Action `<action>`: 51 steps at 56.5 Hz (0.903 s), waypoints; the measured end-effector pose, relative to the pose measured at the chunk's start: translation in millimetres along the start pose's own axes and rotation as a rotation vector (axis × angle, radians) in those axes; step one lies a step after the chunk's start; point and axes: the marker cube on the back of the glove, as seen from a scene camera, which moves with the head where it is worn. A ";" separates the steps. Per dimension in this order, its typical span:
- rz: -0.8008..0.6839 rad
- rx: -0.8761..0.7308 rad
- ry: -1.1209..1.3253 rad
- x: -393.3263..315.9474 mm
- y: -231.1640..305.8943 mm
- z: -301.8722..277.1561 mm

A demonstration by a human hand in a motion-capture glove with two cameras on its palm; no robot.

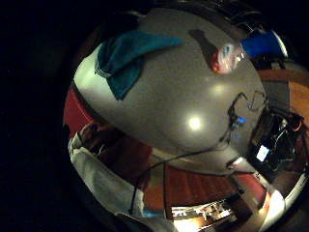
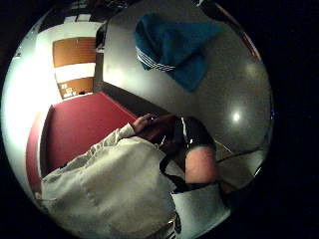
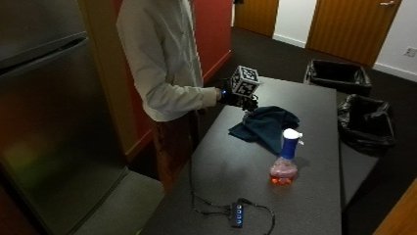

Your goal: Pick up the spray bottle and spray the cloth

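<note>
On the dark grey table (image 3: 306, 205) stands the spray bottle (image 3: 285, 164), blue-necked with a white head and a round base of pink liquid. Between it and the person lies a crumpled dark teal cloth (image 3: 266, 125). My gloved right hand (image 3: 233, 99) hovers above the table's edge, just beyond the cloth, and holds nothing. The little finger side palm view looks down on the cloth (image 1: 123, 58) and the bottle (image 1: 224, 57), well apart on the table (image 1: 183, 111). In the thumb side palm view the cloth (image 2: 172, 47) lies past a white sleeve (image 2: 114, 184).
A small hub with blue lights (image 3: 236, 214) and its cable lie on the near end of the table. Two black-lined bins (image 3: 366, 122) stand beside the table's far side. A steel fridge (image 3: 52, 122) stands behind the person.
</note>
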 end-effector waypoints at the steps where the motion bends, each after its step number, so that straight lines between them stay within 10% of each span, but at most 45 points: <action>1: -0.001 0.000 0.001 -2.5 -1.7 0.6; 51: 0.115 0.544 -0.010 -27.4 19.3 1.6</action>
